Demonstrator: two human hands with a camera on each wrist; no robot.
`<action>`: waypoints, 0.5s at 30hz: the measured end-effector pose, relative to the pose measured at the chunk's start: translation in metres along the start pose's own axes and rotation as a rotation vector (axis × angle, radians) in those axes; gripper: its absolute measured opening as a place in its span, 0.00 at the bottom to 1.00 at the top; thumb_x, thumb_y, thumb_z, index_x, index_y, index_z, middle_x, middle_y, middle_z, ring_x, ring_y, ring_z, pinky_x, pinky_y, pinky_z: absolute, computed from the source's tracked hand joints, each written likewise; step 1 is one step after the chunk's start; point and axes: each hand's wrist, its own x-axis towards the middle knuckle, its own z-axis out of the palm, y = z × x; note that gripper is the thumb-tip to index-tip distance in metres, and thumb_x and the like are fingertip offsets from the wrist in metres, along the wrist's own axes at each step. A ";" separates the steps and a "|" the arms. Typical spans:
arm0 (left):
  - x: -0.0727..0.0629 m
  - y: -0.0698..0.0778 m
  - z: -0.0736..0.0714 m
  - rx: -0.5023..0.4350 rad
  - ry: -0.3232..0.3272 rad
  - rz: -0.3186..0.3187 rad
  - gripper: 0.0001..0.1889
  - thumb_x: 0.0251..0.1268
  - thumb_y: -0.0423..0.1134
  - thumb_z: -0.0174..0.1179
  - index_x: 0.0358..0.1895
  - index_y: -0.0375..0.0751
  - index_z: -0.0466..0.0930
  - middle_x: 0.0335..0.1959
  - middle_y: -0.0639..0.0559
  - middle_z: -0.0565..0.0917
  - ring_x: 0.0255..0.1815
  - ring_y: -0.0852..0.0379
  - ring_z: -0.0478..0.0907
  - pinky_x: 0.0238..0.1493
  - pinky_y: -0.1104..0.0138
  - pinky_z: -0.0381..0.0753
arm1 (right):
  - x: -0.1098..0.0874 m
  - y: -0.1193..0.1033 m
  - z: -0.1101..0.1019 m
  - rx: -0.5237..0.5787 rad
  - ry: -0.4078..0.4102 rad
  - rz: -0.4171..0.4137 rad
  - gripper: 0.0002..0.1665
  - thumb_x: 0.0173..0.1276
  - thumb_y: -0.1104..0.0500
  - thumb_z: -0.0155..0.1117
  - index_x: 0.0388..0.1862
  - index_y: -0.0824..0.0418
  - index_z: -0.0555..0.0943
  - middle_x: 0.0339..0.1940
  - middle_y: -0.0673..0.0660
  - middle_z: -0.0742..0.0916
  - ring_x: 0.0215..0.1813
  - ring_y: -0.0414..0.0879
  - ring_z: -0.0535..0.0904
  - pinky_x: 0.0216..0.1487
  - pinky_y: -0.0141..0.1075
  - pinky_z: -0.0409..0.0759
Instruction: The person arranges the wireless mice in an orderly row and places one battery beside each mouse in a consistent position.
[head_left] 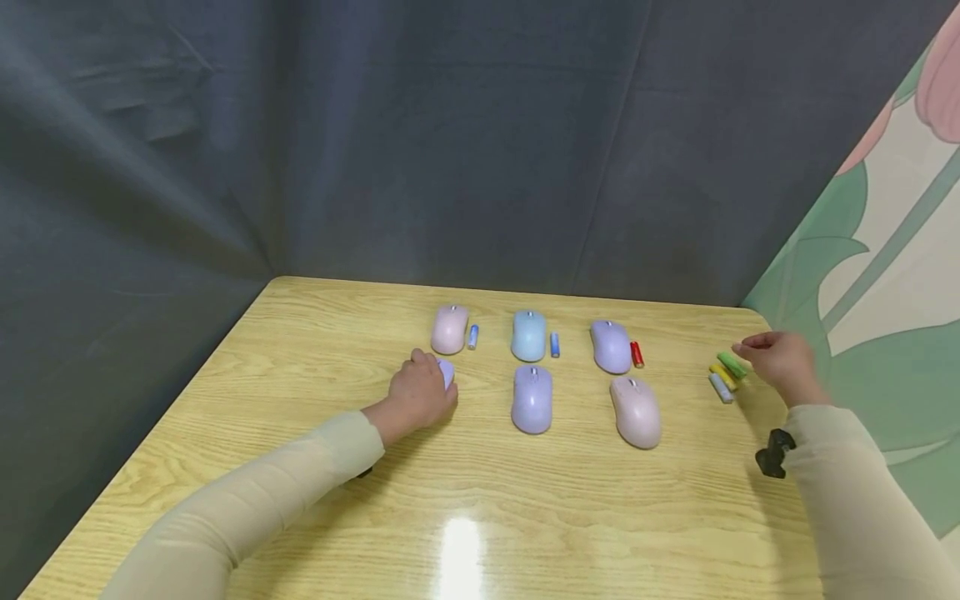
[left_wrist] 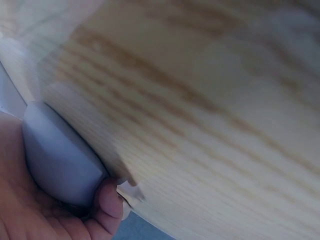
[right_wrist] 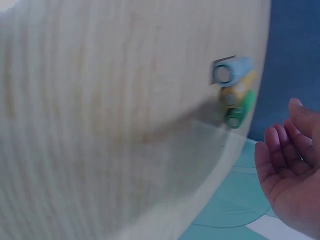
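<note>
My left hand (head_left: pixel 422 390) grips a light purple computer mouse (head_left: pixel 447 373) on the table, mostly covered by the hand in the head view. In the left wrist view, curled fingers lie along the edge of this mouse (left_wrist: pixel 62 155). At the right end of the table, my right hand (head_left: pixel 783 365) hovers beside a small row of batteries, its fingers loosely bent with nothing between them. The row has a green battery (head_left: pixel 732 365) nearest the hand, then a yellow battery (head_left: pixel 723 377) and a pale blue-grey battery (head_left: pixel 721 388).
Behind stand a pink mouse (head_left: pixel 450 330), a blue mouse (head_left: pixel 528 337) and a purple mouse (head_left: pixel 611 347), with blue batteries (head_left: pixel 473 337) and a red battery (head_left: pixel 637 354) beside them. In front are another purple mouse (head_left: pixel 532 401) and a pink mouse (head_left: pixel 636 412). A dark curtain (head_left: pixel 465 150) hangs behind.
</note>
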 end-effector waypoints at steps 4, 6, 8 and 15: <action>-0.001 0.000 0.000 -0.004 -0.002 -0.001 0.32 0.71 0.54 0.48 0.47 0.19 0.69 0.33 0.38 0.66 0.28 0.51 0.72 0.22 0.65 0.78 | 0.002 0.010 0.008 -0.053 0.035 -0.018 0.23 0.71 0.55 0.59 0.44 0.79 0.79 0.36 0.69 0.84 0.33 0.55 0.77 0.27 0.38 0.73; -0.001 0.000 0.000 -0.008 0.000 -0.001 0.31 0.71 0.54 0.48 0.46 0.19 0.70 0.33 0.38 0.67 0.28 0.51 0.72 0.22 0.65 0.78 | 0.004 0.015 0.011 -0.070 0.041 -0.022 0.22 0.70 0.56 0.60 0.44 0.79 0.79 0.36 0.70 0.85 0.36 0.59 0.77 0.28 0.38 0.72; -0.001 0.000 0.000 -0.013 0.003 -0.001 0.31 0.71 0.54 0.48 0.46 0.19 0.70 0.33 0.38 0.67 0.28 0.51 0.72 0.22 0.64 0.78 | 0.005 0.018 0.014 -0.078 0.046 -0.016 0.22 0.71 0.56 0.60 0.45 0.79 0.79 0.38 0.71 0.84 0.38 0.62 0.77 0.30 0.39 0.72; 0.000 0.000 -0.001 -0.007 -0.001 -0.004 0.31 0.71 0.55 0.48 0.46 0.19 0.70 0.33 0.39 0.66 0.28 0.51 0.72 0.22 0.65 0.77 | 0.007 0.023 0.021 -0.073 0.057 0.015 0.21 0.71 0.58 0.59 0.46 0.80 0.78 0.42 0.74 0.82 0.42 0.68 0.75 0.33 0.46 0.72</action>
